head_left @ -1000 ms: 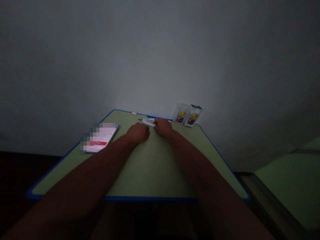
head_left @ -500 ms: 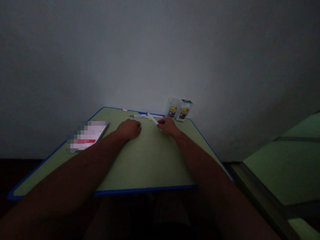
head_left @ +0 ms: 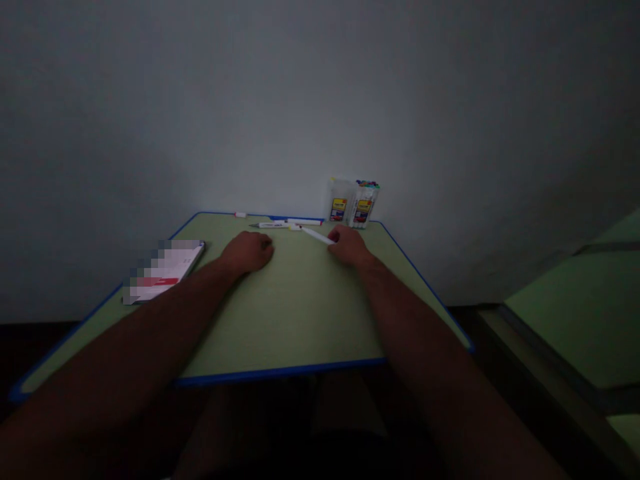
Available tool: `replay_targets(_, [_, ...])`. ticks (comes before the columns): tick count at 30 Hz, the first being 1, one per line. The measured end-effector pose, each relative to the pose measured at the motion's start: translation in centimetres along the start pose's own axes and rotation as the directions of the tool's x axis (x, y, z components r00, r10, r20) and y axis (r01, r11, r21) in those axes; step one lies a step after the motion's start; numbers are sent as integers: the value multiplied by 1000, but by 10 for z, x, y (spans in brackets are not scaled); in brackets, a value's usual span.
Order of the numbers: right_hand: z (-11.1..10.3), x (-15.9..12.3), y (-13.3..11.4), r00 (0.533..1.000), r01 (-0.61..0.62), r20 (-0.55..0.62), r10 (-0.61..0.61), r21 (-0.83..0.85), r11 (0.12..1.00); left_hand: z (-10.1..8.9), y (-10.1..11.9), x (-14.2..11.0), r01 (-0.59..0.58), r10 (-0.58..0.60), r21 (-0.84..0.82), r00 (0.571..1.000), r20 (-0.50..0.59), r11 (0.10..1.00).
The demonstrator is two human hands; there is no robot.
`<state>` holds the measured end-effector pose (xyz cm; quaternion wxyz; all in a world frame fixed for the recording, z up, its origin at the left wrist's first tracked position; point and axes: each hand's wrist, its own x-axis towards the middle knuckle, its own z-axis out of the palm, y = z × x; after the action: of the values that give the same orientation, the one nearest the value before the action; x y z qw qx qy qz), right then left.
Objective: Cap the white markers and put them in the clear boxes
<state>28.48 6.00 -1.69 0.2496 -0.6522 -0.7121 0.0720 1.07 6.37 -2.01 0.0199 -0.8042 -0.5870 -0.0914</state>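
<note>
My right hand (head_left: pixel 350 247) pinches a white marker (head_left: pixel 317 235), which points left and slightly away from me with a small dark tip at its far end. On the table's left half rests my left hand (head_left: pixel 249 251), fingers curled in, with nothing visible in them. Just beyond the hands lie a white pen with a grey pointed end (head_left: pixel 270 225) and another white marker with a pinkish end (head_left: pixel 306 221). A short white piece with a yellow end (head_left: pixel 295 228) lies near the held marker's tip. Farther left is a small white cap with a pink end (head_left: pixel 241 215).
Two clear marker cases (head_left: pixel 338 200) stand at the back right against the wall (head_left: pixel 280 120); the right one (head_left: pixel 364 205) holds several markers with coloured ends. A phone or tablet with a lit screen (head_left: pixel 167 270) lies left. The pale green table (head_left: pixel 295 320) has a blue rim.
My right hand has moved slightly right, and its marker now lies at a flatter angle. My left hand stays curled. The whole view has shifted a little.
</note>
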Motion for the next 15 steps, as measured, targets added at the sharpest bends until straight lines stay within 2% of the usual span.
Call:
replay_targets(7, [-2,2,0,1000,-26,4,26,19,999,11,11,6,-49,47,-9,989,-144,999])
replay_targets(12, [-1,4,2,998,-60,0,60,1,998,16,18,19,-52,50,-6,987,-151,999])
replay_targets(15, [0,5,4,997,-82,-10,82,-3,997,19,21,31,-110,108,2,979,-172,994])
